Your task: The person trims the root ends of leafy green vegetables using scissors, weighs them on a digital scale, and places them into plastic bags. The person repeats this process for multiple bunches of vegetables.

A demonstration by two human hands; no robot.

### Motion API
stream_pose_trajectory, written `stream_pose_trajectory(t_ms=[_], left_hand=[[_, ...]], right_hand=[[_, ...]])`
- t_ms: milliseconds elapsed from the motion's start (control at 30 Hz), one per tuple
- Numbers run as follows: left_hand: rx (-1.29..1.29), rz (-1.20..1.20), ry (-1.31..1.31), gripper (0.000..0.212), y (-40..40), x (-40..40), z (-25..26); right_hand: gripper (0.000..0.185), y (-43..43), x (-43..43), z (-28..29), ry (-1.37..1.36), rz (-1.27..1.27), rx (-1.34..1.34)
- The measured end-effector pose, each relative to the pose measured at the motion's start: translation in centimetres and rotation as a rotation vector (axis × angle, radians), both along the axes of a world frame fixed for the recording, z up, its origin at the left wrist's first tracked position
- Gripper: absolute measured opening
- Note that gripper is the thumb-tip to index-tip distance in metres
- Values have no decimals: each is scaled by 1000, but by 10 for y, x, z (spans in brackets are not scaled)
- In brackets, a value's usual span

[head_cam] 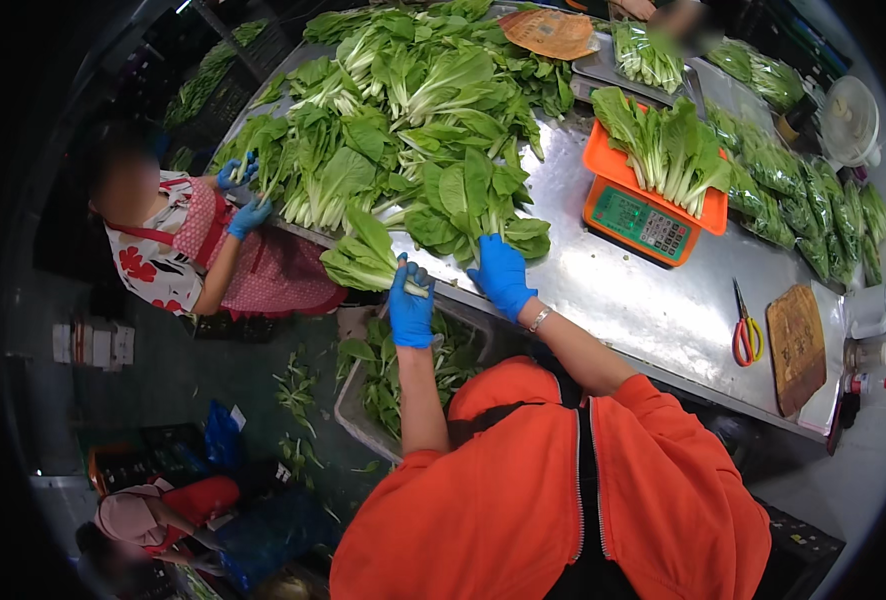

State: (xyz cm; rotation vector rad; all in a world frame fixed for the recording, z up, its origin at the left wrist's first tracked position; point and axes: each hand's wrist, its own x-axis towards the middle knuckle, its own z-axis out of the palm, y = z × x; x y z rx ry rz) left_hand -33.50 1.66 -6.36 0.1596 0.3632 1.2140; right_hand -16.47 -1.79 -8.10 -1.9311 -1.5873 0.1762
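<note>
My left hand (411, 311), in a blue glove, grips the pale stem end of a leafy green plant (360, 259) at the table's front edge. Its leaves point away to the left. My right hand (501, 279), gloved the same way, is closed around the stems of a bunch of leafy greens (473, 199) lying on the metal table (555, 274). The fingertips there are partly hidden. Beyond both hands spreads a large heap of leafy greens (383, 97). To the right, an orange digital scale (641, 221) carries another bunch of greens (664, 146) in its orange tray.
Red-and-yellow-handled scissors (747, 339) lie near a worn brown board (797, 349). Bagged greens (788, 187) line the far right. Below the table edge stands a bin (349, 401) of leaves. A co-worker (210, 247) handles greens at left; another person (154, 517) bends lower left.
</note>
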Motion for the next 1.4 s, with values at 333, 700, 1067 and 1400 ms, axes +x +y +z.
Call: stream_pose_trajectory(t_ms=[333,700,1067,1400], left_hand=[[36,-5,-23,26,-7,3,-12],[-25,-55,128,17,-4,9,-36],[73,-43,436,28,-10,42,2],[4,-146,243,38,-13,26,6]], right_hand=[[43,-13,8,14,22,24,-59],[37,2,40,6,1542,33,-3],[31,-25,-7,32,1034,325,169],[30,-17,-7,58,1423,231,-239]])
